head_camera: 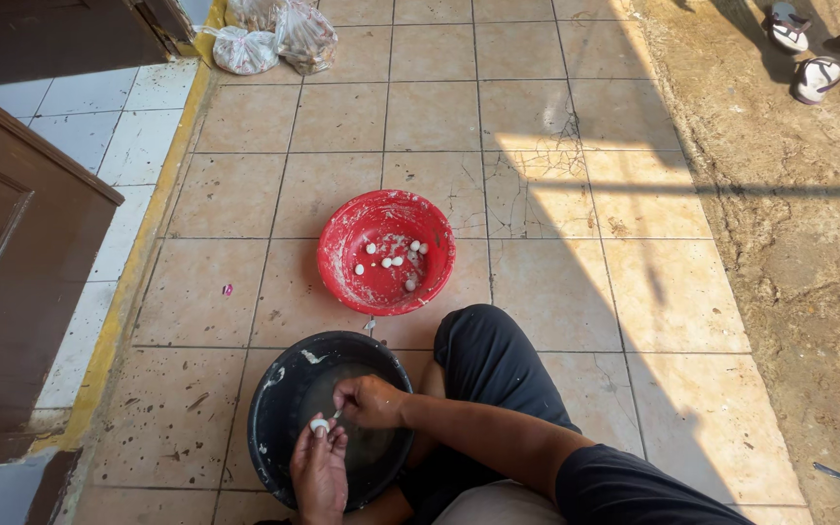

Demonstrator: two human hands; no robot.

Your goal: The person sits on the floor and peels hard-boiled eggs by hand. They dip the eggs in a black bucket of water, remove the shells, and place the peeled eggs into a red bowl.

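I look down at a black basin (279,408) on the tiled floor, with dark liquid inside. Over it, my left hand (320,473) holds a small white ball (319,426) at its fingertips. My right hand (369,402) is just above and to the right, pinching a thin pale tool whose tip touches the ball. Beyond the basin stands a red bowl (342,248) smeared with white, holding several small white balls (393,261).
My dark-trousered knee (488,360) lies right of the basin. Brown wooden door panels (2,262) stand at left. Tied plastic bags (274,39) sit at the back, sandals (809,53) on the dirt ground at far right.
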